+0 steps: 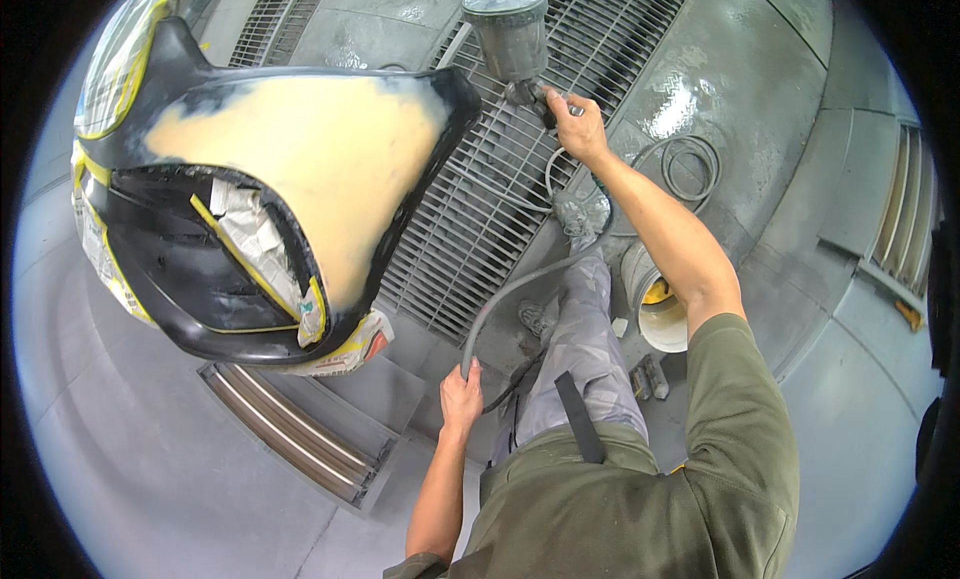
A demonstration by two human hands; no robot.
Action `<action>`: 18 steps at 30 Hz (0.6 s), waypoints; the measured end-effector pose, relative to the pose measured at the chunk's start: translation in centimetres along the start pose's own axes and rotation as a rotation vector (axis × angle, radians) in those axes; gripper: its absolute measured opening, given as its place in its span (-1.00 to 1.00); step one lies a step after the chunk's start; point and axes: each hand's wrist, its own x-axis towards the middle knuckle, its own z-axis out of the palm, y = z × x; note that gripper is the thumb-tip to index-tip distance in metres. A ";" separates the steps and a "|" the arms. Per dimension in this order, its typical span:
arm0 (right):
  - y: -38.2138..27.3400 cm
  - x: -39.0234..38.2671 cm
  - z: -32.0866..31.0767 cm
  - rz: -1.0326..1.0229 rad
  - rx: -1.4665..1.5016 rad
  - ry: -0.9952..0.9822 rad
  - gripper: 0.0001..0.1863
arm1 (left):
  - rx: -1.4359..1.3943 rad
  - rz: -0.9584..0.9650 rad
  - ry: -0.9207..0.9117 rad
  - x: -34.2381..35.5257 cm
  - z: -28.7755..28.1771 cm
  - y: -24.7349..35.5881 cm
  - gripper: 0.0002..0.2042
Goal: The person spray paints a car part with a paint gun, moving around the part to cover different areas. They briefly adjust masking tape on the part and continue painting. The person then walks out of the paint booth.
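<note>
A spray gun [524, 91] with a grey cup [508, 37] on top is gripped in my right hand [577, 124], held out ahead of me. Lower down, my left hand [461, 397] is closed round the grey air hose [500, 294], which curves up past my leg toward the right. To the left of the gun is a black car bumper [462, 97] with a large cream-coloured patch [300, 129] on its face. Newspaper [245, 224] and yellow tape [245, 254] cover its opening and its far left end. The gun's nozzle is hard to make out.
Metal floor grating [480, 214] runs beneath the bumper. A coiled hose [690, 169] lies on the floor at the right. Beside my leg stands a white bucket [663, 329] with something yellow inside. Louvred vents [290, 434] are set in the grey walls.
</note>
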 end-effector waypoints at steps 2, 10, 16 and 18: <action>0.5 1.6 -0.2 0.113 0.126 -0.071 -0.45 | 0.007 -0.003 0.001 1.2 0.3 2.2 -0.56; 1.0 5.0 -2.7 0.235 0.282 -0.526 -0.47 | 0.072 0.026 -0.073 3.0 1.7 7.2 -0.59; 1.1 10.0 -0.6 -0.031 0.053 -0.149 -0.53 | -0.018 0.023 -0.031 4.0 3.7 9.3 -0.59; 0.9 9.1 -0.7 0.083 0.117 -0.221 -0.55 | -0.041 0.005 -0.037 3.9 3.6 8.8 -0.59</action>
